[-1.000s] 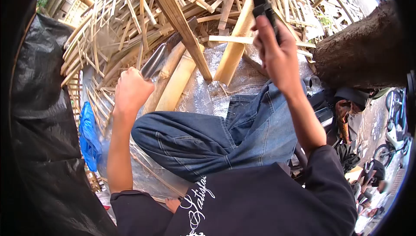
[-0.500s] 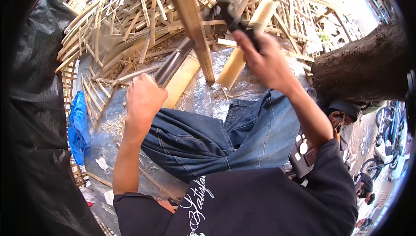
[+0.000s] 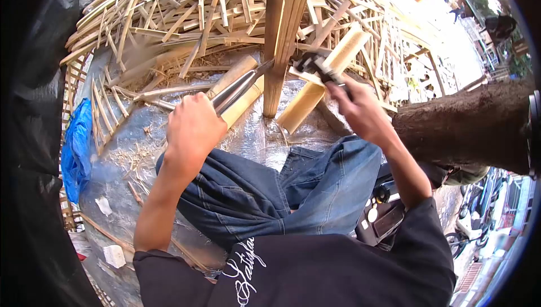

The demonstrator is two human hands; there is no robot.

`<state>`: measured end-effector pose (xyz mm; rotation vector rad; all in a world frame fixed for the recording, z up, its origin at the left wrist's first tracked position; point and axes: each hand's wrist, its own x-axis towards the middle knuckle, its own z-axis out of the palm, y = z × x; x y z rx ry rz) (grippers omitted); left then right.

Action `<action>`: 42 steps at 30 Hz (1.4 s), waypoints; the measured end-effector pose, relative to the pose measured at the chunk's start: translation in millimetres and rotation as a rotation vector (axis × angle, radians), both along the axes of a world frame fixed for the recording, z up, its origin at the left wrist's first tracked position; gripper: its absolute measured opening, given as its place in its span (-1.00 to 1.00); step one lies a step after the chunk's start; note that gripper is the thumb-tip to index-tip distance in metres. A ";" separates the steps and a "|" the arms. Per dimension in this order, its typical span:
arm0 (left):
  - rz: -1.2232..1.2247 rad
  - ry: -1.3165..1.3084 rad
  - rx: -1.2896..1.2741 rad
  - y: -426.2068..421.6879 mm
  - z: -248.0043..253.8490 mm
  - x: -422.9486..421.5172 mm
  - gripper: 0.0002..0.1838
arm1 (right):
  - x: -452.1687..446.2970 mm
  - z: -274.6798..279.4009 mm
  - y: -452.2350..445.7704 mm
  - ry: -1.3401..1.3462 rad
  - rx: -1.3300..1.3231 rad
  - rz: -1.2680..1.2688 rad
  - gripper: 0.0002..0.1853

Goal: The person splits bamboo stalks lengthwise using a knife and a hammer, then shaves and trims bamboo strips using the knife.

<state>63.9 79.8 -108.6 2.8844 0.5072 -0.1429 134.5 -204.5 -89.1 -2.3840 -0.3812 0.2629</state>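
Observation:
My left hand (image 3: 194, 125) is closed round a long-bladed metal knife (image 3: 234, 90), its handle hidden in the fist. The far end of the blade meets an upright split bamboo piece (image 3: 275, 42) at about mid-height; how deep it sits I cannot tell. On the other side of that piece, my right hand (image 3: 363, 110) grips a dark wrench-like tool (image 3: 318, 66) with a bulky head, which is near the bamboo's right side. Two more bamboo lengths, one lower left (image 3: 243, 107) and one lower right (image 3: 301, 107), lie on either side of the upright piece.
A big heap of bamboo strips (image 3: 169, 17) fills the far side. Plastic sheeting (image 3: 248, 143) covers the ground, with shavings on it. A blue plastic bag (image 3: 77, 149) lies at left, a thick tree trunk (image 3: 468, 124) at right. Motorbikes (image 3: 468, 219) stand beyond.
The bamboo piece, tilted before, now stands nearly upright. My right hand and its tool have come down toward the bamboo's right side. My left hand keeps its grip on the knife.

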 end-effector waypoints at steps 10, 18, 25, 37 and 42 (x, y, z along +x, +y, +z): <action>-0.025 -0.022 0.008 -3.8 2.4 -9.5 -0.72 | 19.4 -1.9 15.3 -0.125 0.007 0.013 -0.60; -0.039 -0.013 -0.024 0.7 2.3 -3.6 -0.74 | 21.1 13.1 2.8 -0.151 0.538 -0.081 -0.49; -0.014 -0.056 -0.015 14.9 -6.8 -1.9 -0.74 | -5.6 40.5 15.0 -0.120 0.360 -0.284 -0.49; -0.114 -0.113 0.038 -5.5 -7.3 3.4 -0.76 | -7.1 64.8 -2.8 -0.293 0.675 -0.296 -0.64; -0.116 -0.077 0.022 -4.5 0.9 4.2 -0.78 | 8.2 -13.5 -4.1 -0.168 0.306 -0.259 -0.56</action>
